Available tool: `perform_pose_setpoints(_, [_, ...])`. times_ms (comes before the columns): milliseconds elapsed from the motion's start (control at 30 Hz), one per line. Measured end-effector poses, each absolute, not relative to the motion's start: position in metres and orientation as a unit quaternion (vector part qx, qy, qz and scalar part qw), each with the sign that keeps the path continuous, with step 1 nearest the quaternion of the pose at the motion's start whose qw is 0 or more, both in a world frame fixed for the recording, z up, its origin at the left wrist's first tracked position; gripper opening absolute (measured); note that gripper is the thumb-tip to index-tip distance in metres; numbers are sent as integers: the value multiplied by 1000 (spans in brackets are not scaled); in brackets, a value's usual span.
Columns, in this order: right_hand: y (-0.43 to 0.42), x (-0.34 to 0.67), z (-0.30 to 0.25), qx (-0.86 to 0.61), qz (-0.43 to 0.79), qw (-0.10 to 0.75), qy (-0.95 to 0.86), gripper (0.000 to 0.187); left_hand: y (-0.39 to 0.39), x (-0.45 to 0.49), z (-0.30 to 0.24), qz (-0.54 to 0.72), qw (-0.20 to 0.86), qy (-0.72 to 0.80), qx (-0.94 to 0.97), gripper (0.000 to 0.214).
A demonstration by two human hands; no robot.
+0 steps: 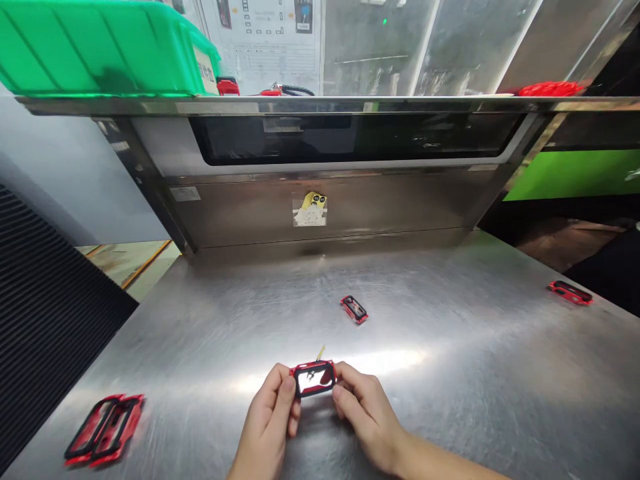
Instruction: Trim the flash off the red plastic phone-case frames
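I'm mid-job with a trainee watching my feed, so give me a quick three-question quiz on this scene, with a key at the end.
1. Who grips the held frame?
A) Neither hand
B) One hand only
C) Both hands

2. True or false: the green bin stands on the shelf.

3. Fill in, nearer or farther: seen from the worker, the loose frame in mid-table is ____ than the one being held.

Key:
1. C: left hand at one end, right hand at the other.
2. True.
3. Farther.
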State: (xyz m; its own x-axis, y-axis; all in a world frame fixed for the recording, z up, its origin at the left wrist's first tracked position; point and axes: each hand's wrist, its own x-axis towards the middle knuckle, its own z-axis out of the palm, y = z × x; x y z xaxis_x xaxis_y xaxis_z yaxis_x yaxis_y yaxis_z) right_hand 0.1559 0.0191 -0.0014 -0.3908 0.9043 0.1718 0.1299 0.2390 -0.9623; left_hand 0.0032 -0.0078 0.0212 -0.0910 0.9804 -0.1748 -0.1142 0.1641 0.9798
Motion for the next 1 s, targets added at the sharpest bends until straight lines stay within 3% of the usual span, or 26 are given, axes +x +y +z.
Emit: perform_pose_setpoints(1000, [21,154,-3,-410,512,387,-648,24,-10,2,21,498,533,535,426,45])
